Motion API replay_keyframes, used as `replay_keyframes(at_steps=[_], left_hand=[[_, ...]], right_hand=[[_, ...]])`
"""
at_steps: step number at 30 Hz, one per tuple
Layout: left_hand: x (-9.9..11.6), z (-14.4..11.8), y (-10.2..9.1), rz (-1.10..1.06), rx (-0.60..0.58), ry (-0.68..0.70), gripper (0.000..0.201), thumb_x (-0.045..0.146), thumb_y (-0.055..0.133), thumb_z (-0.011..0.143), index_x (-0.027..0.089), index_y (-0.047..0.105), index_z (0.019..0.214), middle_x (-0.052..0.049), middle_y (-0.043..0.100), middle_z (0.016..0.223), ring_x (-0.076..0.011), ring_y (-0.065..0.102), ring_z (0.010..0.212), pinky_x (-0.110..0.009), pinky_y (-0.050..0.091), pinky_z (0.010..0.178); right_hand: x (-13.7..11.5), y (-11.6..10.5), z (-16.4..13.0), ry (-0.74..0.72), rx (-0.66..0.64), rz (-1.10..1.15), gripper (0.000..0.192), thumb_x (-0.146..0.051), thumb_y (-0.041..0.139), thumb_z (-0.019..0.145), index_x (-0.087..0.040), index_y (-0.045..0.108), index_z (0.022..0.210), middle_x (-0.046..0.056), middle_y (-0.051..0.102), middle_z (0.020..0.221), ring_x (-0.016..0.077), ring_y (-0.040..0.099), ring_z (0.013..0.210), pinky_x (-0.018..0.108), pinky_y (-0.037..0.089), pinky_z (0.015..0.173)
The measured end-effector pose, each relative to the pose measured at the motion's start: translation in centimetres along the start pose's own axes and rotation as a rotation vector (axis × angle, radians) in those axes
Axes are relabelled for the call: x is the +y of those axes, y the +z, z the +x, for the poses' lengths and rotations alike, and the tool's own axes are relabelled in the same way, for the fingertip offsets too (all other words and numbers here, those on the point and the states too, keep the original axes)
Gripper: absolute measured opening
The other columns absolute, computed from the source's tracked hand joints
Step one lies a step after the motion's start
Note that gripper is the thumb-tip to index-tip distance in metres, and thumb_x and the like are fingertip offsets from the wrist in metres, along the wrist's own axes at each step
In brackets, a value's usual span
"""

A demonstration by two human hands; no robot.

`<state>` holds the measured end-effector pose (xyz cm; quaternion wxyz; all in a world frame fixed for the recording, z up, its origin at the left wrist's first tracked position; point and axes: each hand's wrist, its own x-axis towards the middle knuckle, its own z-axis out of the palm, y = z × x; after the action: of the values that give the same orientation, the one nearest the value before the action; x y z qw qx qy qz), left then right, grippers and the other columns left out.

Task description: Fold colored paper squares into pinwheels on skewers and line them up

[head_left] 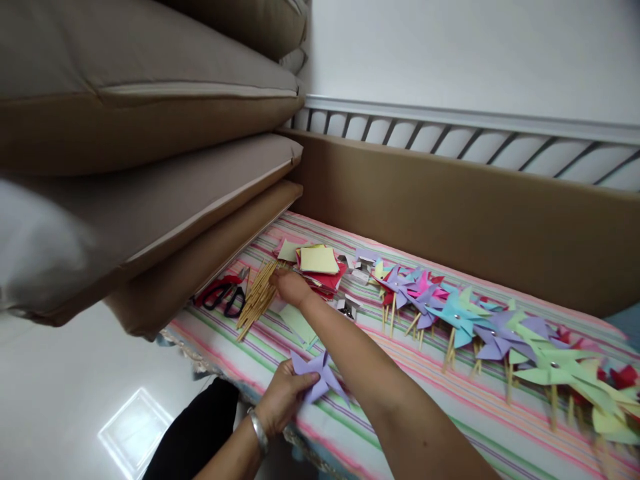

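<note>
My left hand (287,393) pinches a purple paper pinwheel (320,375) over the front edge of the striped cloth (370,417). A silver bracelet is on that wrist. Stretched forward, my right hand (291,287) is at the upper end of a pile of thin wooden sticks (257,297). Its fingers point down at the sticks and are largely hidden, so their grip does not show. Pale green paper sheets (299,325) lie between my two hands. Just beyond the right hand is a stack of coloured paper squares (320,261), a yellow one on top.
Scissors (223,293) with red and dark handles lie left of the sticks. Small open boxes (349,307) stand right of the paper stack. A row of finished pinwheels on sticks (457,317) fills the right side. Large cushions (200,207) tower at left; a brown padded board (450,220) runs behind.
</note>
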<state>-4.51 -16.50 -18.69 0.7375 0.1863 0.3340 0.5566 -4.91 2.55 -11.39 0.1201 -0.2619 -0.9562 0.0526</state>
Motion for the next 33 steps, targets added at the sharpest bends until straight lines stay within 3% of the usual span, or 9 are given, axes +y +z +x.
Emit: replay_keyframes(at_steps=[5, 8, 9, 12, 15, 18, 22, 27, 33], left_hand=[[0.6, -0.5, 0.4, 0.037, 0.045, 0.017, 0.029, 0.024, 0.081, 0.051, 0.012, 0.070, 0.074, -0.004, 0.070, 0.068, -0.0143, 0.061, 0.062, -0.025, 0.045, 0.066], [2.0, -1.4, 0.5, 0.198, 0.118, 0.049, 0.022, 0.026, 0.080, 0.054, 0.013, 0.068, 0.068, -0.001, 0.066, 0.059, -0.0107, 0.056, 0.054, -0.022, 0.041, 0.057], [2.7, -1.8, 0.7, 0.282, 0.147, 0.078, 0.021, 0.026, 0.079, 0.055, 0.013, 0.066, 0.063, 0.001, 0.063, 0.054, -0.0091, 0.052, 0.049, -0.020, 0.038, 0.052], [5.3, -3.6, 2.4, 0.503, 0.033, 0.136, 0.016, 0.027, 0.075, 0.062, 0.015, 0.067, 0.069, 0.001, 0.064, 0.061, -0.0095, 0.053, 0.056, -0.021, 0.039, 0.056], [7.6, -5.6, 5.7, 0.766, -0.197, 0.201, 0.012, 0.027, 0.071, 0.069, 0.017, 0.068, 0.075, -0.002, 0.064, 0.074, -0.0127, 0.056, 0.069, -0.023, 0.042, 0.064], [8.5, -6.8, 9.2, 0.999, -0.334, 0.348, 0.008, 0.026, 0.067, 0.074, 0.017, 0.067, 0.074, -0.003, 0.063, 0.075, -0.0147, 0.058, 0.075, -0.027, 0.044, 0.072], [8.2, -6.9, 11.8, 1.134, -0.325, 0.534, 0.007, 0.025, 0.065, 0.076, 0.018, 0.066, 0.075, -0.003, 0.066, 0.076, -0.0151, 0.061, 0.076, -0.033, 0.045, 0.085], [7.5, -6.3, 12.7, 1.200, -0.311, 0.798, 0.002, 0.019, 0.064, 0.076, 0.020, 0.065, 0.078, -0.001, 0.070, 0.075, -0.0142, 0.064, 0.073, -0.044, 0.038, 0.100], [6.6, -6.0, 13.0, 1.245, -0.289, 0.951, 0.007, 0.016, 0.062, 0.077, 0.021, 0.066, 0.081, -0.002, 0.070, 0.078, -0.0150, 0.065, 0.075, -0.046, 0.039, 0.100]], right_hand=[[-1.5, -6.2, -2.8, 0.146, 0.320, 0.243, 0.018, -0.013, 0.046, 0.084, -0.014, 0.062, 0.094, 0.009, 0.065, 0.097, 0.0167, 0.058, 0.096, 0.028, 0.044, 0.084], [-2.0, -9.9, -8.7, 0.255, 0.482, 0.408, 0.018, -0.021, 0.043, 0.085, -0.016, 0.059, 0.094, 0.006, 0.066, 0.094, 0.0156, 0.061, 0.088, 0.029, 0.047, 0.078], [-2.2, -10.6, -11.2, 0.331, 0.552, 0.683, 0.015, -0.022, 0.048, 0.082, -0.016, 0.060, 0.090, 0.005, 0.067, 0.088, 0.0161, 0.063, 0.083, 0.030, 0.048, 0.076], [-3.2, -10.9, -18.6, 0.509, 0.635, 1.210, 0.017, -0.025, 0.057, 0.076, -0.018, 0.061, 0.091, 0.001, 0.064, 0.072, 0.0138, 0.060, 0.067, 0.029, 0.048, 0.066], [-5.1, -9.5, -23.6, 0.609, 0.677, 1.397, 0.028, -0.027, 0.061, 0.074, -0.019, 0.062, 0.101, 0.000, 0.061, 0.071, 0.0090, 0.050, 0.054, 0.021, 0.038, 0.049], [-6.9, -8.6, -25.4, 0.639, 0.625, 1.421, 0.032, -0.031, 0.059, 0.078, -0.020, 0.061, 0.108, 0.000, 0.060, 0.070, 0.0063, 0.039, 0.047, 0.020, 0.027, 0.042], [-8.0, -8.9, -26.1, 0.627, 0.529, 1.356, 0.029, -0.035, 0.056, 0.081, -0.018, 0.066, 0.102, -0.002, 0.055, 0.063, 0.0071, 0.039, 0.047, 0.022, 0.030, 0.046], [-8.0, -9.7, -27.1, 0.552, 0.641, 1.118, 0.018, -0.023, 0.056, 0.079, -0.022, 0.072, 0.088, 0.003, 0.059, 0.078, 0.0142, 0.055, 0.071, 0.025, 0.043, 0.061], [-8.2, -9.9, -27.8, 0.506, 0.716, 1.102, 0.025, -0.016, 0.057, 0.077, -0.027, 0.071, 0.095, 0.002, 0.063, 0.079, 0.0150, 0.059, 0.073, 0.025, 0.048, 0.062]])
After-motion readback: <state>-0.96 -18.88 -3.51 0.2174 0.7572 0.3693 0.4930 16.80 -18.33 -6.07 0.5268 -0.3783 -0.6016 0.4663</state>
